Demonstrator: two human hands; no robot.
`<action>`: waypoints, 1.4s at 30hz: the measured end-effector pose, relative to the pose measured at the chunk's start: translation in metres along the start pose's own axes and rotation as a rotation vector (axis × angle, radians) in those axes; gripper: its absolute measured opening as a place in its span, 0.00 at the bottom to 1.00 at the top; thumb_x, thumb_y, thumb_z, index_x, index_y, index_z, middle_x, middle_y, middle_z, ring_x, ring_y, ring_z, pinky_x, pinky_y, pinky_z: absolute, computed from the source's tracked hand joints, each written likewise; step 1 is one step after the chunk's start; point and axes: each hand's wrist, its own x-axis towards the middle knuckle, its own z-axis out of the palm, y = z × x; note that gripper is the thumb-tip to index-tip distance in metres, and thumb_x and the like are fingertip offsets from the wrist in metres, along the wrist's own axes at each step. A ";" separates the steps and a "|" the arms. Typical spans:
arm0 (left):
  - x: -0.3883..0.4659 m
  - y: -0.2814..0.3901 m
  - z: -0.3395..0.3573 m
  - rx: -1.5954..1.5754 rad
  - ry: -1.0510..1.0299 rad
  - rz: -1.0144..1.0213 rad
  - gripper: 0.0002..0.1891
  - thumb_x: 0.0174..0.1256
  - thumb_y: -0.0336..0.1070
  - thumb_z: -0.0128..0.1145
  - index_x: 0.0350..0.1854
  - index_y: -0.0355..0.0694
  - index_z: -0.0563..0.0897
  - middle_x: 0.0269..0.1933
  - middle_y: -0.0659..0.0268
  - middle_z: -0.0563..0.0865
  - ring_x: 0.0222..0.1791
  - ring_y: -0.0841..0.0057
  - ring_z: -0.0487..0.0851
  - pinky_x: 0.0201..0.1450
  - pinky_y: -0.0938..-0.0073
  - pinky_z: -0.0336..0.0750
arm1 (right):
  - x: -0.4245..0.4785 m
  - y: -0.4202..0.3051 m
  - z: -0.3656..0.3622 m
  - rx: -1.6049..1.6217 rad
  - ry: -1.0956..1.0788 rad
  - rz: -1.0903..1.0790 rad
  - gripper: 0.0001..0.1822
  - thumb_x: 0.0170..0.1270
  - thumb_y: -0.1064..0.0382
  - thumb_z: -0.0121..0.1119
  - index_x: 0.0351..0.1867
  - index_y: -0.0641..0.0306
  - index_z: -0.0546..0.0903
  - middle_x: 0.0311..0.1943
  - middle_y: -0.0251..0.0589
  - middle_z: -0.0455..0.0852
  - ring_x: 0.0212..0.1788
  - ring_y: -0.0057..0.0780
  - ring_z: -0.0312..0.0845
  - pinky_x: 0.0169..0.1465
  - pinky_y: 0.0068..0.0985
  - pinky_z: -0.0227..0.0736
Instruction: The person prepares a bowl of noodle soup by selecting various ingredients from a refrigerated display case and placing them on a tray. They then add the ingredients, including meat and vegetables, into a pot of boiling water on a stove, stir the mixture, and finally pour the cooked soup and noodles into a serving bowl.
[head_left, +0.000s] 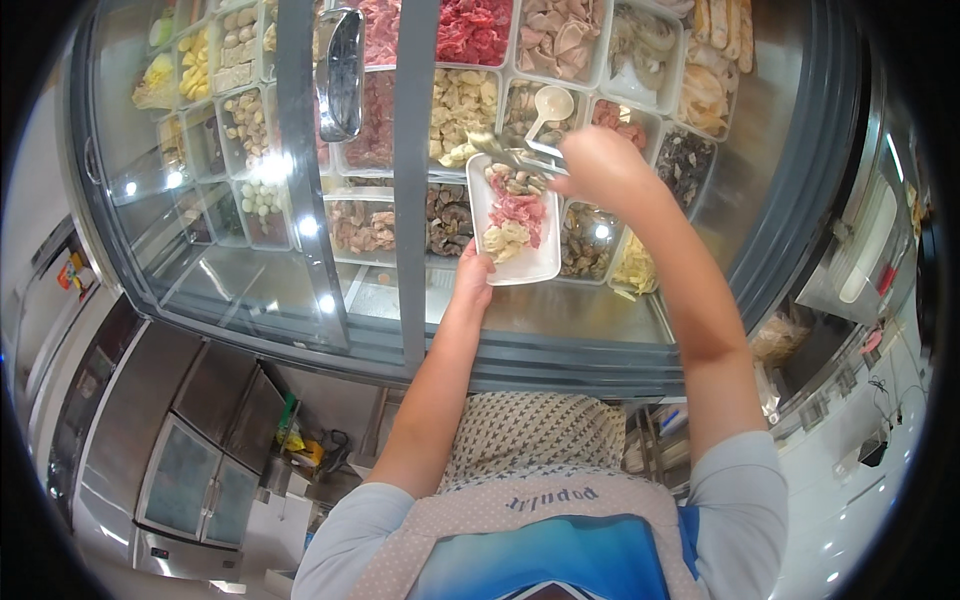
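My left hand (474, 277) grips the lower left edge of a white rectangular tray (534, 264), held above the food tubs. On the tray lie pale yellowish pieces (504, 240), pink sliced meat (517, 212) and some greyish-beige pieces near its far end. My right hand (606, 166) is closed around metal tongs (534, 160), blurred, whose tips point left over the tray's far end. Just beyond them, a white plastic scoop (553, 105) rests in a tub of greyish shellfish-like pieces. A tub of pale yellow crinkled pieces (463, 105) sits by the tong tips.
A glass-topped display case (420, 345) holds many tubs, including red sliced meat (474, 30), shrimp (637, 45) and dark pieces (684, 161). A grey door frame bar (415, 225) runs left of the tray. A metal handle (340, 75) projects there. Behind stands a steel refrigerator (199, 480).
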 end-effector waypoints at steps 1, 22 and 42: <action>0.000 0.000 -0.001 -0.007 0.005 -0.003 0.34 0.31 0.13 0.38 0.51 0.33 0.75 0.47 0.60 0.81 0.47 0.68 0.80 0.50 0.75 0.73 | -0.016 0.002 0.002 -0.006 -0.042 -0.016 0.17 0.48 0.54 0.66 0.29 0.68 0.82 0.28 0.51 0.83 0.34 0.46 0.81 0.40 0.35 0.76; 0.003 0.005 0.000 -0.217 -0.060 0.022 0.36 0.32 0.13 0.38 0.54 0.35 0.72 0.49 0.60 0.79 0.51 0.66 0.78 0.55 0.70 0.72 | -0.002 -0.006 0.020 0.066 0.247 0.039 0.14 0.52 0.56 0.64 0.29 0.67 0.79 0.26 0.51 0.82 0.32 0.47 0.81 0.36 0.38 0.75; 0.005 0.010 0.002 -0.153 -0.112 0.071 0.37 0.31 0.15 0.38 0.56 0.35 0.72 0.52 0.60 0.79 0.53 0.66 0.78 0.58 0.69 0.71 | 0.074 -0.057 -0.034 -0.581 0.092 0.056 0.11 0.46 0.63 0.67 0.34 0.58 0.86 0.34 0.34 0.87 0.38 0.30 0.84 0.37 0.25 0.79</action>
